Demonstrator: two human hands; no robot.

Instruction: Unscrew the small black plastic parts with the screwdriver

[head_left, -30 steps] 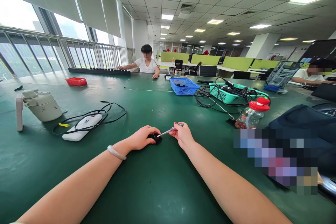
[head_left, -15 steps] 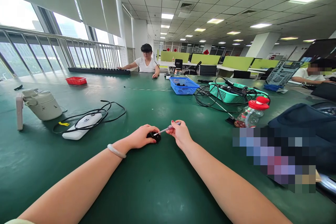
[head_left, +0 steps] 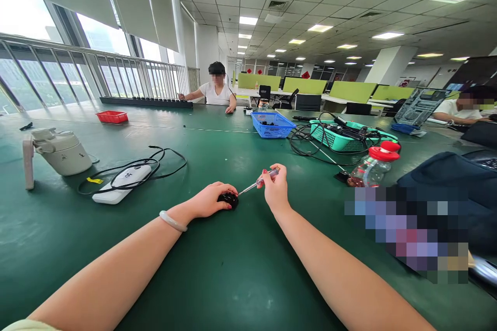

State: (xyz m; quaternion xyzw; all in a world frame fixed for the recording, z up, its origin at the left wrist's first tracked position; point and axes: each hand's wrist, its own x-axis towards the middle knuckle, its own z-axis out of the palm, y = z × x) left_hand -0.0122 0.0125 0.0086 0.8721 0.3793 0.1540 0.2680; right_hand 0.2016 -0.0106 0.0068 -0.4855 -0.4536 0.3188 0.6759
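My left hand [head_left: 213, 199] is closed around a small glossy black object [head_left: 230, 200] on the green table [head_left: 217, 269]; its exact kind is not clear, and my fingers hide part of it. Between the fingers of my right hand [head_left: 276, 189] is a screwdriver [head_left: 256, 184] with a clear purplish handle and a thin metal shaft. Its tip points down to the left and ends at the right edge of the black object, and I cannot tell whether the two touch.
To the left are a white power bank [head_left: 123, 184] with a black cable and a beige jug [head_left: 64, 152]. Farther off stand a red tray [head_left: 112, 117], a blue basket [head_left: 272, 126] and a green basket [head_left: 337, 142] of cables. A red-lidded jar [head_left: 373, 168] stands right. One person [head_left: 216, 92] sits opposite.
My right hand and the screwdriver have moved up and to the right, so the tip has come off the black object's top to its right edge. My left hand stays nearly in place.
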